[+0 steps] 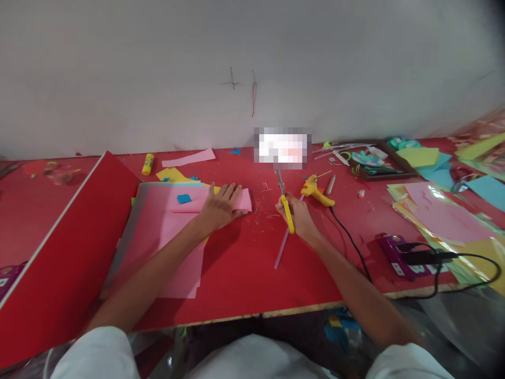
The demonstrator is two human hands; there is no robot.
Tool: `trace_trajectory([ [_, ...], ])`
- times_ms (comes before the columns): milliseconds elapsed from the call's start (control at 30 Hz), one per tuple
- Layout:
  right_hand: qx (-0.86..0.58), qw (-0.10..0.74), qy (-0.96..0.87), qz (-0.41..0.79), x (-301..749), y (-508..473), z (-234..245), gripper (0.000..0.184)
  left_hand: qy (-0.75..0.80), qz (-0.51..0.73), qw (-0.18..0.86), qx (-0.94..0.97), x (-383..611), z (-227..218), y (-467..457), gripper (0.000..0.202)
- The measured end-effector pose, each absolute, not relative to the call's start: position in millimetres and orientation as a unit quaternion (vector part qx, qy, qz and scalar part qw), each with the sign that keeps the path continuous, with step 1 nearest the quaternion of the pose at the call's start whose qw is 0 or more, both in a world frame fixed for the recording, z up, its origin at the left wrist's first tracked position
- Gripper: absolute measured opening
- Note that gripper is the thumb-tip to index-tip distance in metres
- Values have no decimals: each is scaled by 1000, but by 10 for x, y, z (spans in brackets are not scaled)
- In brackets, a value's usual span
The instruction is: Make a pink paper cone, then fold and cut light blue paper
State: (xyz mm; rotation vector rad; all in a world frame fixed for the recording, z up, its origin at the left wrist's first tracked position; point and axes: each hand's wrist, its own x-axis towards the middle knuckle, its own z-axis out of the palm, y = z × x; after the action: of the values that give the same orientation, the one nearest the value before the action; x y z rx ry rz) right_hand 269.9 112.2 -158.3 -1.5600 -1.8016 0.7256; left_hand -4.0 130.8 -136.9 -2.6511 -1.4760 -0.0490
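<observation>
My left hand [221, 205] lies flat, fingers spread, on a folded pink paper strip [245, 200]. The strip rests partly over a stack of larger pink sheets [173, 247]. A small blue paper scrap [183, 199] sits on the pink paper, left of that hand. My right hand [300, 217] is closed around yellow-handled scissors [288, 213], their blades pointing away from me toward the wall. Part of the handle is hidden by the fingers. Under the scissors, a translucent glue stick [281, 250] lies on the red tabletop [240, 268].
Right of my right hand lies a yellow glue gun [315, 191] with a black cord. A purple power strip [402, 258] is near the front edge. A red board [74, 252] leans at the left. A yellow glue tube [148, 164] and dark tray [389, 173] are farther back.
</observation>
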Motion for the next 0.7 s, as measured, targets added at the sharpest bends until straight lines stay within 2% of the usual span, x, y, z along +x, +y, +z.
trace_trajectory([
  [267,-589,329,-688,268,2691,1118,-1587,48,-478,32,10,-877,-188,-1221,1413,90],
  [367,-594,330,-684,265,2692,1121,-1598,49,-488,40,-18,-872,-264,-1145,1482,87],
  [567,-597,333,-665,300,2704,1114,-1585,49,-567,-35,-40,-822,-221,-987,1498,81],
  [700,-608,304,-682,269,2702,1120,-1601,46,-570,-91,-20,-816,-191,-863,1463,90],
])
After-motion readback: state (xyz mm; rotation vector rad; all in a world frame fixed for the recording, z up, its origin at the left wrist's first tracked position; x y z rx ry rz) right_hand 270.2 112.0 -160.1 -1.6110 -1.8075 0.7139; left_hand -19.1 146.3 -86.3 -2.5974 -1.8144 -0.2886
